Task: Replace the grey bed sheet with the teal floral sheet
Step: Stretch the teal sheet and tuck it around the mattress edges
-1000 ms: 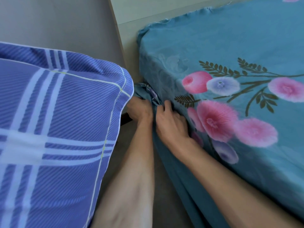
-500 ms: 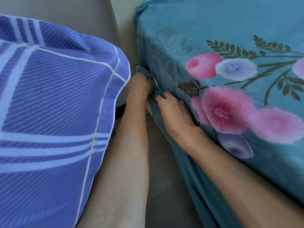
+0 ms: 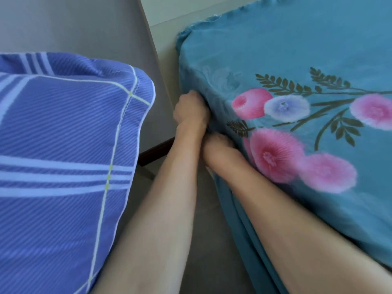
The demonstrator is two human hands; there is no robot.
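a: tucking is what this looks like. the teal sheet (image 3: 297,49) already covers the top of the bed, and both hands are down at its near side, by the corner close to the headboard (image 3: 161,15).

b: which hand is where?

a: the left hand (image 3: 189,109) sits further along toward the corner, knuckles up, pressed against the sheet's side. its fingers curl in toward the fabric, but their tips are hidden behind the hand, so i cannot tell whether they grip cloth or just push it. the right hand (image 3: 220,146) is nearer the person, just beside the left wrist, its fingers gone down into the fold at the mattress edge (also out of sight), so i can't tell what they hold either.

b: and the loose part?

a: the hem hangs along the bed's side, running from the hands back toward the person, below and behind the right forearm. that long edge is what any next tuck would follow, i'd guess, and the right hand is the closer one to it.

b: grey sheet?

a: not visible anywhere. a blue plaid pillow (image 3: 63,155) fills the left of the view, apart from the bed.
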